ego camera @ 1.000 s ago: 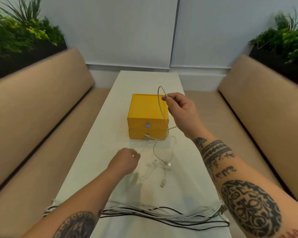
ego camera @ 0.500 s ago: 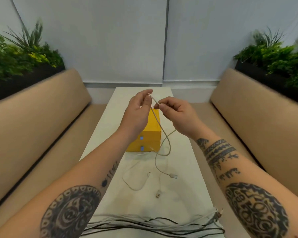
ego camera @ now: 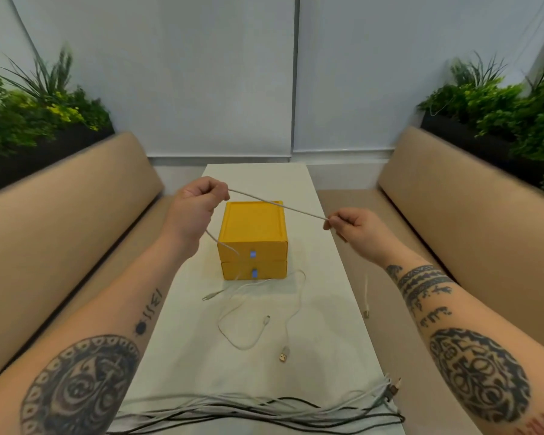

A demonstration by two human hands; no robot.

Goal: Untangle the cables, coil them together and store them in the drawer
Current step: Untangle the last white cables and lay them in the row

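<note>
Left hand (ego camera: pixel 198 202) and right hand (ego camera: pixel 355 226) each pinch the white cable (ego camera: pixel 277 205) with curled fingers, stretching it taut above the shut yellow drawer unit (ego camera: pixel 252 230), probably to straighten it; another loose cable (ego camera: pixel 291 296) waits on the table (ego camera: pixel 336 340).

Bright even daylight, soft shadows, edges bowed (wide-angle), slightly blurred

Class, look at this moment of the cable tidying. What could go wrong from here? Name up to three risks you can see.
1. The left hand and right hand pull the held cable taut; its tail runs down into the loose cable and may drag or re-tangle it.
2. The cable bundle lies at the table edge nearest the person; a forearm might sweep it off.
</note>
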